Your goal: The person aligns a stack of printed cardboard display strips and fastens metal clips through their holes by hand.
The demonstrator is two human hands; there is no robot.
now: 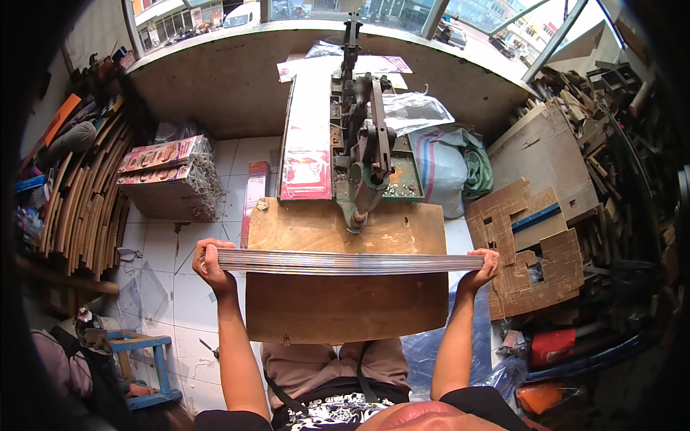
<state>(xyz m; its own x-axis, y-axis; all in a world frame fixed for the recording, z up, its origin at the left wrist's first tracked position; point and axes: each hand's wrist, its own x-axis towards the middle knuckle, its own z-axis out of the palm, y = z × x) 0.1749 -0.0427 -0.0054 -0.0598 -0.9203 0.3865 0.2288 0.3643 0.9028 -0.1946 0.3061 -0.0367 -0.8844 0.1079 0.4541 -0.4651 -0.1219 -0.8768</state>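
A long stack of thin flat sheets (352,263), seen edge-on, spans the wooden board (345,309) from side to side. My left hand (213,263) is closed round the stack's left end, and my right hand (486,267) grips its right end. Just beyond the stack stands a dark metal machine (370,158) with its foot low over the board's far part. Left of the machine lies a pile of red and white printed sheets (306,172). The undersides of the stack and most fingertips are hidden.
Bundled printed sheets (169,176) stand on the tiled floor at the left, near upright wooden boards (86,194). A blue stool (154,366) is at the lower left. White sacks (438,161) and cut wooden panels (539,251) lie at the right.
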